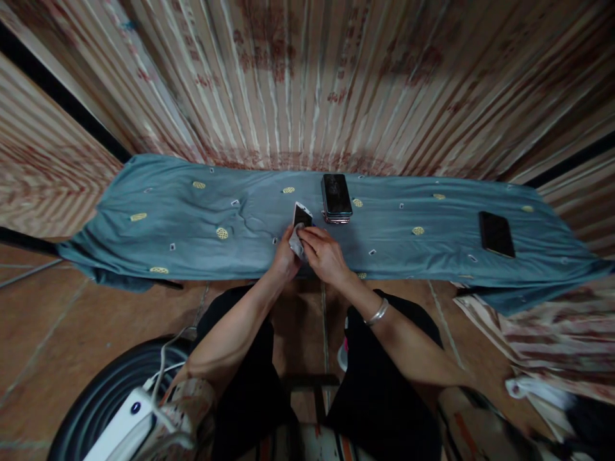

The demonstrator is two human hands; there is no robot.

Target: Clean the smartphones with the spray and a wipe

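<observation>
A white-edged smartphone with a dark screen is gripped from below by my left hand, near the front edge of the cloth-covered table. Pinched in my right hand is a pale grey-white cloth, pressed against the lower part of the phone's screen. Part of the phone is hidden under the cloth and fingers. Just beyond and to the right of my hands stands a stack of several phones, the top one lying with its dark face up.
Blue-green fabric with yellow pineapple prints covers the long narrow table. A dark phone lies alone at its right end. Patterned curtains hang behind. At the lower left, a white power strip with cables rests on a black round object.
</observation>
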